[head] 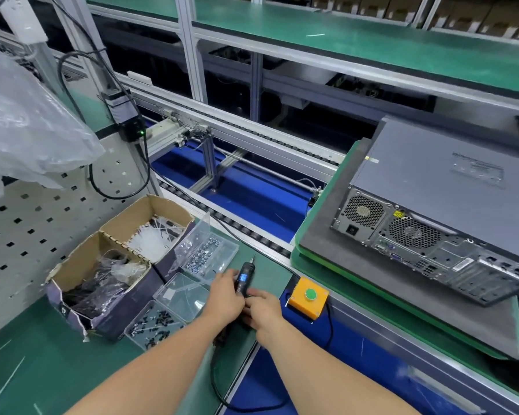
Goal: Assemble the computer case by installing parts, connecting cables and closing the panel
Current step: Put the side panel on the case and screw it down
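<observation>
Matt grey metal case (438,163); brown cardboard boxes (114,250); clear glossy plastic trays (183,295); smooth green mat (42,363); crinkled plastic bag (27,121)

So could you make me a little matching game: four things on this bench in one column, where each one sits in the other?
1 screwdriver
2 computer case
3 green button
4 white cable ties

a in the cardboard box
b on the yellow housing
c on the grey foam pad
d held by left hand and right hand

Pairs: 1-d, 2-c, 3-b, 4-a.
</observation>
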A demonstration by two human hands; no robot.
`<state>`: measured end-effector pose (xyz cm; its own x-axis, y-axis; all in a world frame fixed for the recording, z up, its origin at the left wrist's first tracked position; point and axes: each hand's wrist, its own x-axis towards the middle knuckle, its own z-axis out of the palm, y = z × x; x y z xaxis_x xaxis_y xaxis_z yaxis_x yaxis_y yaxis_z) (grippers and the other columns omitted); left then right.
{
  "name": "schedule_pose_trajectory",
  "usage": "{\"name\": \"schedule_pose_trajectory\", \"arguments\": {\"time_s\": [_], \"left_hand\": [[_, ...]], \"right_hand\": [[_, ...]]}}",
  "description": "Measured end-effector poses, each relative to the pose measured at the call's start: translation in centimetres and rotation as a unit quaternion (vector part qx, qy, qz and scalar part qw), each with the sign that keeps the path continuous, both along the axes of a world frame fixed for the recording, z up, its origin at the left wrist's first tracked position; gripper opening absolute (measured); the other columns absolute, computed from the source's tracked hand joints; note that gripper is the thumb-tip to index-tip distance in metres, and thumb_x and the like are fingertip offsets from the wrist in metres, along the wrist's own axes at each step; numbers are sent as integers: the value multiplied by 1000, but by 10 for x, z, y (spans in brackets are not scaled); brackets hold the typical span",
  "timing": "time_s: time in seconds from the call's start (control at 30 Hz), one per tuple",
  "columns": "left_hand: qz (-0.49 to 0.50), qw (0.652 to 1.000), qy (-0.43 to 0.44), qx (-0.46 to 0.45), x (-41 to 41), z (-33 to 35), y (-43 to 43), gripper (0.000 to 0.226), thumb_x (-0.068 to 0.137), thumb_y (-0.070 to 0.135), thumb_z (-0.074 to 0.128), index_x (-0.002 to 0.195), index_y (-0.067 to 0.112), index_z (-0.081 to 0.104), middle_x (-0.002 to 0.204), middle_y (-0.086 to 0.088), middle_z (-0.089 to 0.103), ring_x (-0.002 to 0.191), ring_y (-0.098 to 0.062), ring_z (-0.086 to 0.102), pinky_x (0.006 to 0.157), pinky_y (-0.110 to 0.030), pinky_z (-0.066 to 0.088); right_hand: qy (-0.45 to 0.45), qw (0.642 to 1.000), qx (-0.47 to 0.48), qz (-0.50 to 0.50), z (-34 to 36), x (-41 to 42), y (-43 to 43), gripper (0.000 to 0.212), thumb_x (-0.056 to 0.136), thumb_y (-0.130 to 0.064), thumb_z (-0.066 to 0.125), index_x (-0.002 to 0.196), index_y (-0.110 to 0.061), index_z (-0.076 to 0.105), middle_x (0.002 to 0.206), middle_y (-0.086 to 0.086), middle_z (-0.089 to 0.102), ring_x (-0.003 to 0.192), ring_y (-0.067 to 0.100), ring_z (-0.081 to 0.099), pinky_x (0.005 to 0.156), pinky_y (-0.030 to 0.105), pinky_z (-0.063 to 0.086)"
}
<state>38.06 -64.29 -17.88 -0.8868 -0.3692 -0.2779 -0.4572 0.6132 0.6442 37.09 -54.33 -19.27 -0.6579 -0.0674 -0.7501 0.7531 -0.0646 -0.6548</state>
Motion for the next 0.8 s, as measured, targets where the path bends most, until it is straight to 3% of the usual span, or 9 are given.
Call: {"name": "schedule_pose_trajectory", "arguments": {"time_s": [0.1, 0.27, 0.5, 0.67, 0.8], "left_hand": [[4, 1000, 1, -3, -2, 1, 3, 51, 84, 2, 63, 133, 11, 54, 130, -11, 51, 116, -25, 55, 102, -34, 43], [-9, 1000, -5, -26, -4, 3, 8, 49, 86, 8, 64, 134, 14, 53, 132, -9, 46, 116, -27, 56, 102, -40, 46], [-38, 995, 17, -91, -2, 5, 13, 47, 87, 9, 63, 131, 23, 58, 128, -4, 43, 113, -24, 56, 98, -39, 49], [-41, 986, 57, -151, -4, 5, 23, 27, 90, 12, 64, 115, 23, 67, 119, -1, 50, 113, -21, 49, 98, -32, 42], [-45, 994, 78, -67, -13, 10, 41, 16, 92, 8, 62, 104, 15, 70, 103, 1, 61, 98, -19, 62, 88, -30, 50]], "right_hand": [[-7, 1000, 14, -1, 1, 0, -2, 33, 92, 5, 54, 114, -16, 67, 109, 21, 75, 89, 31, 68, 92, 52, 60], [-10, 999, 31, 6, 9, 1, -1, 32, 93, 2, 52, 114, -16, 67, 114, 18, 73, 111, 38, 69, 94, 51, 61], [2, 998, 51, 39, 17, 3, 6, 26, 94, -2, 56, 109, -20, 67, 112, 15, 73, 107, 34, 71, 92, 50, 61], [21, 997, 48, 63, 19, 1, 16, 23, 96, -10, 61, 116, -18, 70, 110, 14, 75, 102, 31, 72, 90, 46, 63], [76, 990, 78, 90, 27, -9, 40, 25, 96, -12, 58, 115, -18, 75, 103, 10, 75, 88, 28, 68, 72, 35, 54]]}}
